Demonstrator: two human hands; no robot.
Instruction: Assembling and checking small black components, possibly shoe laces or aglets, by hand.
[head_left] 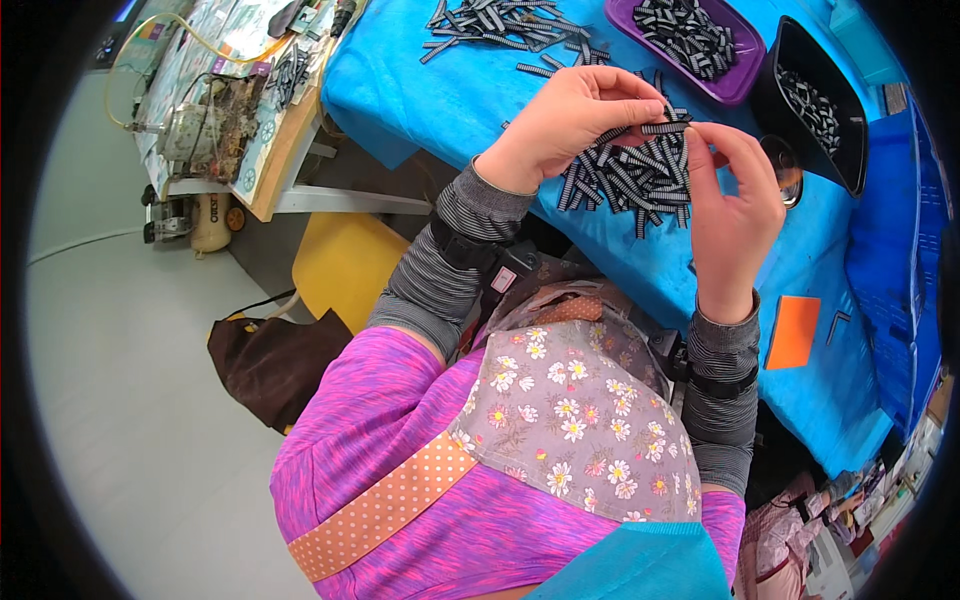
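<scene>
Above the blue-covered table (pixel 450 110), my left hand (pixel 555 120) and my right hand (pixel 740 200) meet at a short black-and-white striped strip (pixel 662 128). The thumb and finger of my right hand pinch its right end. My left thumb and fingertips close on it from the other side, partly hiding that end. Just below my fingers lies a loose pile of similar striped strips (pixel 630 180). Whether the strips are ribbon alone or ribbon over clips is too small to tell.
Farther off lie more strips (pixel 495 22), beside a purple tray (pixel 742 88) and a black bin (pixel 850 165) holding small striped pieces. An orange card (pixel 792 332) and a hex key (pixel 838 326) rest at right. A yellow chair (pixel 350 265) and a cluttered workbench (pixel 270 165) stand left.
</scene>
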